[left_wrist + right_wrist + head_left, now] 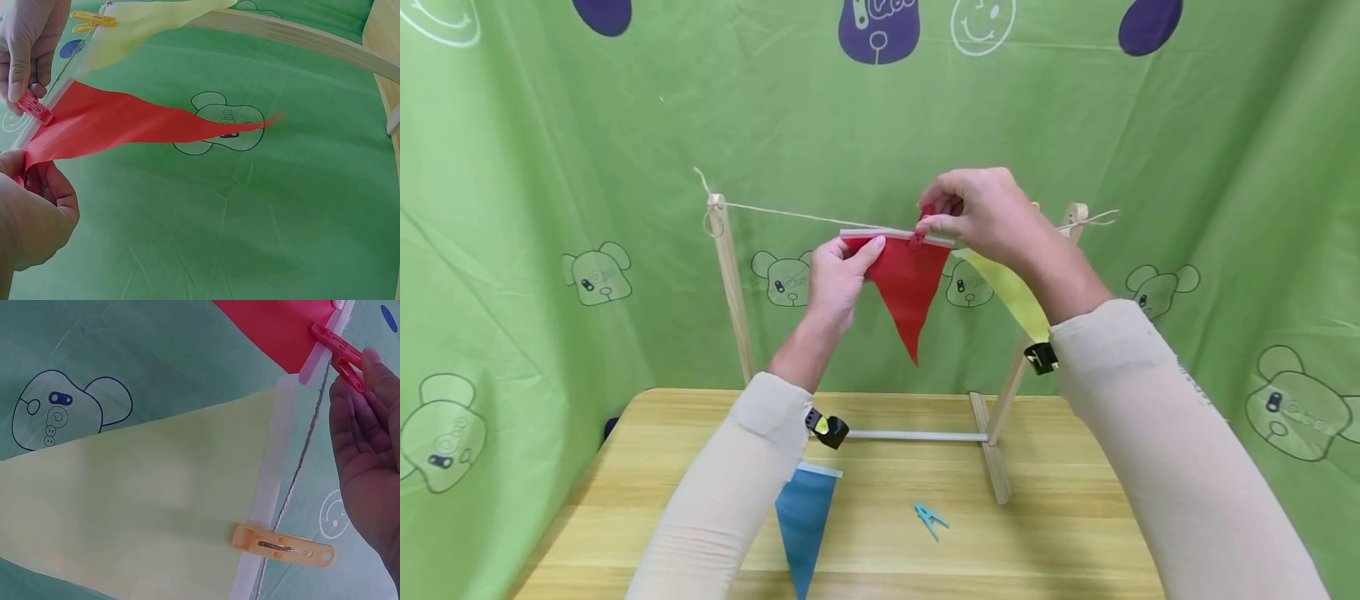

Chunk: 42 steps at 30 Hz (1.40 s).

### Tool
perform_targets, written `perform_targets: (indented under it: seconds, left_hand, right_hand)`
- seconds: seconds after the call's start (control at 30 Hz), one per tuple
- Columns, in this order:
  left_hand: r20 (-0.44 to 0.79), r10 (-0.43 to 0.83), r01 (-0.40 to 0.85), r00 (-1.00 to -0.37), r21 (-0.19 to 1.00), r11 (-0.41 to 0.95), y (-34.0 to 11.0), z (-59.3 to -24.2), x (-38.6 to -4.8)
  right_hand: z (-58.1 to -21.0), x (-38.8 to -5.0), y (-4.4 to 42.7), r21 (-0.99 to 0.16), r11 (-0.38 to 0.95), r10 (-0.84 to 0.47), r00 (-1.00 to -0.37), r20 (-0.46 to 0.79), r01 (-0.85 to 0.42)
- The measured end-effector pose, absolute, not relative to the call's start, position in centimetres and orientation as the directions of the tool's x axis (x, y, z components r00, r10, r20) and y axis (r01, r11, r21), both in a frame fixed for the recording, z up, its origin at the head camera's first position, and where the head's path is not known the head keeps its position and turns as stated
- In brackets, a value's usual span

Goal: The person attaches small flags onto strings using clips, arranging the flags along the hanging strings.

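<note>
A red triangular pennant with a white top band hangs point down against the string. My left hand pinches its upper left corner, thumb in front. At the band's right part, my right hand holds a red clothespin by its handles between thumb and fingers. The clothespin's jaws straddle the band; whether they also grip the string is hard to tell. Beside it a yellow pennant hangs from the string by a yellow-orange clothespin. In the head view my right forearm partly covers that pennant.
The string runs between two wooden posts joined by a low white bar. On the wooden table lie a blue pennant, partly behind my left sleeve, and a light blue clothespin. A green curtain surrounds the table.
</note>
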<state>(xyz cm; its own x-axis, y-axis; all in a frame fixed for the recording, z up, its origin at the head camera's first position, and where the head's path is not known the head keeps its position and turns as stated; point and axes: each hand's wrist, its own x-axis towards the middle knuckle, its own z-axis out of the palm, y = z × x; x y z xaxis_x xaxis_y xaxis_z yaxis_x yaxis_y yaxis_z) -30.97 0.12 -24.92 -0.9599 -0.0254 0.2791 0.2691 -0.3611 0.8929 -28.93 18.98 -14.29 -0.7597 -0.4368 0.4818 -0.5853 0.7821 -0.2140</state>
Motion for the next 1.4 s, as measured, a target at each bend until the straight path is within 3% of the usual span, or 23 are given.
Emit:
perform_targets:
  seconds: [0.7, 1.4]
  left_hand:
    - [0.300, -0.022, 0.289, -0.954, 0.892, -0.347, -0.07, -25.33, -31.43]
    - [0.304, -0.017, 0.293, -0.953, 0.903, -0.314, -0.10, -25.60, -31.39]
  right_hand:
    - [-14.15, -29.03, 18.37, -0.191, 0.821, -0.452, -0.816, 0.359, -0.539]
    - [-14.11, -28.85, 18.09, -0.226, 0.816, -0.453, -0.832, 0.319, -0.531]
